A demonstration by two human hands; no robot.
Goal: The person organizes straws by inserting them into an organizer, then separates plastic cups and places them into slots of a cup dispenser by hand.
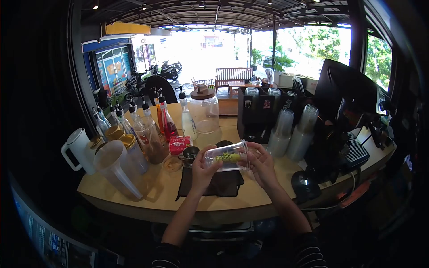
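A clear plastic cup (227,157) with yellow-green lettering is held on its side above a dark cloth (209,188). My left hand (206,169) grips the base end of the cup. At the rim end, on the right, my right hand (260,166) has its fingers closed on the cup's edge. Just left of my left hand stand a small metal cup (190,154) and a shallow dish (172,164) with something orange in it. A red and white packet (180,144) lies behind them.
Pump bottles (167,118), a large jar (206,111), a clear pitcher (116,167) and a white jug (80,149) stand left. Stacked cups (303,134), a black cup holder (257,116) and a dark machine (337,143) are right. A person (268,77) sits outside.
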